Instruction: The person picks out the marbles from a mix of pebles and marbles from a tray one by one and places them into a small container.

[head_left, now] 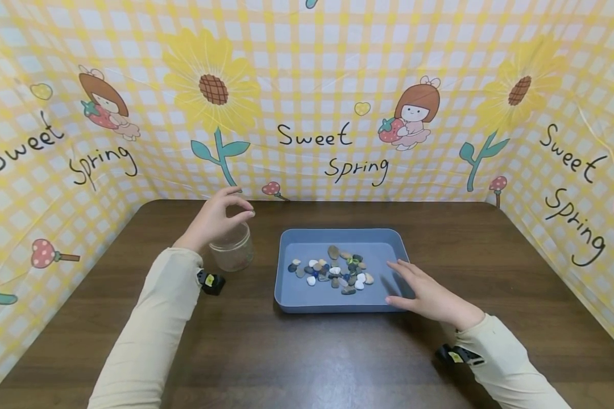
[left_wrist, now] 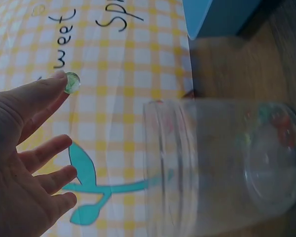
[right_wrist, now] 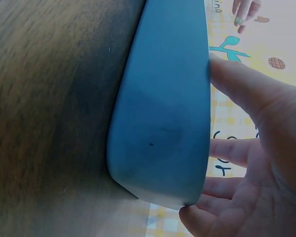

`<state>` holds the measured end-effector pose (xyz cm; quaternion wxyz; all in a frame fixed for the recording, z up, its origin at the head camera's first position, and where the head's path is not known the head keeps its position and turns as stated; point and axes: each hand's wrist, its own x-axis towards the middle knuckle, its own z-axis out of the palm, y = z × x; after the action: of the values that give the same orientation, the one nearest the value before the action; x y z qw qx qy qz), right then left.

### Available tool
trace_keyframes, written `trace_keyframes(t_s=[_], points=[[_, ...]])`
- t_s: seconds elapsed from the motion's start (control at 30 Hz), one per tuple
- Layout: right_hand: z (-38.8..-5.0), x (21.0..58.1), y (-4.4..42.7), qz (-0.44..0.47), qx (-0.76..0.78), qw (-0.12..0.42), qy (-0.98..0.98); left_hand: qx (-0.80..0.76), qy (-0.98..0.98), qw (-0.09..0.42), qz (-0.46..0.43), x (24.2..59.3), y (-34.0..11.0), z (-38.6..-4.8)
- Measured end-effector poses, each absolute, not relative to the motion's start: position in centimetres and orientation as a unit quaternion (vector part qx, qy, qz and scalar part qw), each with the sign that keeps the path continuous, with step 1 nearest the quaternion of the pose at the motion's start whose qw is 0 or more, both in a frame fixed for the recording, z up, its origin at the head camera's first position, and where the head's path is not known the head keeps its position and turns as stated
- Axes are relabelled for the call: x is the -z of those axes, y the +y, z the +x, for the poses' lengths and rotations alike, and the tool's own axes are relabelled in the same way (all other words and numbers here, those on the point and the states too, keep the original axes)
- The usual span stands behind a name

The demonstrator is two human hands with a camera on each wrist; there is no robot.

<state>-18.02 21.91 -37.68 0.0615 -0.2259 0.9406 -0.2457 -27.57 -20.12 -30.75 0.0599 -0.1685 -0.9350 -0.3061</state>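
Observation:
My left hand (head_left: 216, 218) is above a clear jar (head_left: 233, 253) on the left of the table, pinching a clear greenish glass marble (left_wrist: 72, 83) between thumb and forefinger. In the left wrist view, a few reddish and green pieces (left_wrist: 286, 132) show blurred at the jar's bottom. To the right stands a blue tray (head_left: 337, 308) with many pebbles (head_left: 334, 271) spread in its middle, some white, grey, brown or dark blue. Over the tray's right rim is my right hand (head_left: 432, 295), fingers spread and holding nothing; in the right wrist view its fingers lie at the rim.
All of this stands on a dark wooden table (head_left: 307, 352). A yellow checked cloth (head_left: 307, 68) with sunflowers and lettering hangs behind and on both sides of it. Bare wood lies between the jar and the tray and along the front.

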Motion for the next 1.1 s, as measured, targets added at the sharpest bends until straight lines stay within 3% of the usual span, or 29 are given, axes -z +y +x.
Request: trace_keyframes(t_s=[0.63,1.1], points=[[-18.2,38.0,22.0,-0.223,0.250,0.069,0.940,0.290,-0.948,0.018,-0.127,32.5,-22.4,-26.9],[-18.1,37.9,22.0,-0.223,0.254,0.069,0.939,0.288,-0.945,-0.002,-0.156,33.8,-22.2,-27.2]])
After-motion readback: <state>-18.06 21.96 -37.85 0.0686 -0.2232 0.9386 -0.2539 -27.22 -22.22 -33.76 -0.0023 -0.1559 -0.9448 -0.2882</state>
